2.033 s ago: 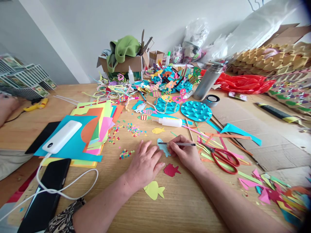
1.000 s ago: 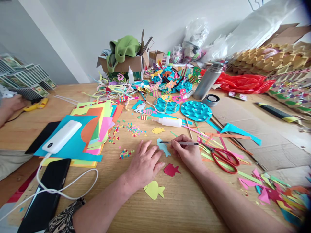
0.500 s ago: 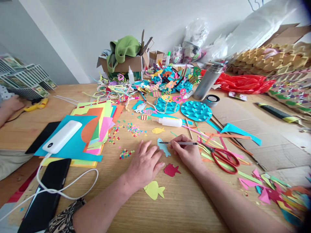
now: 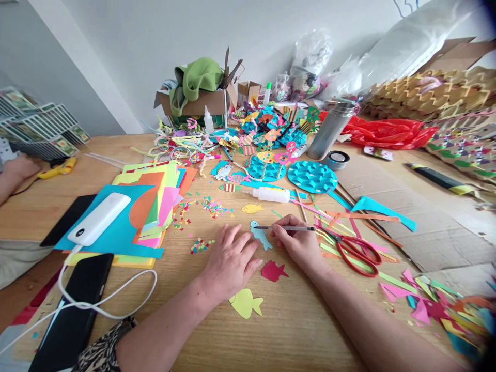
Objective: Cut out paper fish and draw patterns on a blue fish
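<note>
A light-blue paper fish lies on the wooden table between my hands. My left hand rests flat with its fingers spread, the fingertips at the fish's left edge. Pinched in my right hand is a slim dark pen, its tip on the fish near the head. A yellow paper fish lies just beyond. Nearer to me are a red paper fish and a lime-green paper fish, the latter partly beneath my left wrist.
Red-handled scissors and paper strips lie right of my right hand. A glue bottle lies ahead, near a steel flask. Stacked coloured paper, a white power bank and a phone are left. Another person's hand is far left.
Nothing has clearly moved except a very slight shift of the view. Both hands and the pen keep their places at the light-blue fish.
</note>
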Motion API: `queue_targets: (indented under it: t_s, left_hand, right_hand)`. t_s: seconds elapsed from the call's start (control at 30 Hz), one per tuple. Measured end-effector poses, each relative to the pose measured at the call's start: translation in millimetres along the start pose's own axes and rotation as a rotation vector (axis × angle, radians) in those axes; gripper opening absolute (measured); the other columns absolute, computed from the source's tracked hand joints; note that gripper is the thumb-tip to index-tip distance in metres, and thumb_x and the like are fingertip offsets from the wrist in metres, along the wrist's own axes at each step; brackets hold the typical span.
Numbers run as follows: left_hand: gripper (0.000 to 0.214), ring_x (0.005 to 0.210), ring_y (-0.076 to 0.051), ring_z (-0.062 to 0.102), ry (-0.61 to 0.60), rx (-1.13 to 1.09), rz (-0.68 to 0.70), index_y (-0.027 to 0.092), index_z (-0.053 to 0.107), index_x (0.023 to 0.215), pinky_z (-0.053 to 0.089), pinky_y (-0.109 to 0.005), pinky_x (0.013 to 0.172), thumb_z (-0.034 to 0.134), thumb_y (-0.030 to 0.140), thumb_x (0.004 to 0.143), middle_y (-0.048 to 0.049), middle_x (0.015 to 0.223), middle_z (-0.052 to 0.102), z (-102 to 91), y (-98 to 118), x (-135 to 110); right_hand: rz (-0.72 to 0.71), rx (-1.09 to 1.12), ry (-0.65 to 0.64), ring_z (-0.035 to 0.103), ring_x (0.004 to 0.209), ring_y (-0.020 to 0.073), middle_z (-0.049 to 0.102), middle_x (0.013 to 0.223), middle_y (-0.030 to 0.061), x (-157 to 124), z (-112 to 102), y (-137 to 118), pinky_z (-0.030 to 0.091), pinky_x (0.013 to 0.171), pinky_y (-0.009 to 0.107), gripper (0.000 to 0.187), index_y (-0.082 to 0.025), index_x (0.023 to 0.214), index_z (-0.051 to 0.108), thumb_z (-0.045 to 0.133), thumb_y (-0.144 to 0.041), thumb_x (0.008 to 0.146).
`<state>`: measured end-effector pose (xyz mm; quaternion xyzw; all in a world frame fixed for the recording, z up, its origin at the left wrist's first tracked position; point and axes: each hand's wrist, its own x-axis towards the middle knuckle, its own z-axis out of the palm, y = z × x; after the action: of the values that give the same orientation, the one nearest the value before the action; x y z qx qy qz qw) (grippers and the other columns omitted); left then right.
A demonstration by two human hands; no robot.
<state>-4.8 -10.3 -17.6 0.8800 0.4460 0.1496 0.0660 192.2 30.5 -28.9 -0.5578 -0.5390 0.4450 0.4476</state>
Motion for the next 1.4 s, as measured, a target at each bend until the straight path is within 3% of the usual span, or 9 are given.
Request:
queue_targets:
  t_s: [1.4]
  left_hand:
    - [0.038, 0.131, -0.032, 0.039, 0.001, 0.004, 0.002, 0.022, 0.058, 0.128, 0.028, -0.057, 0.114, 0.049, 0.04, 0.096, -0.0059, 0.13, 0.058, 0.5, -0.6, 0.7]
  right_hand:
    - [-0.003, -0.017, -0.01, 0.051, 0.046, 0.0117, 0.068, 0.063, 0.002, -0.8, -0.4, -3.3, 0.04, 0.045, 0.025, 0.023, -0.02, 0.071, 0.057, 0.066, -0.04, 0.079]
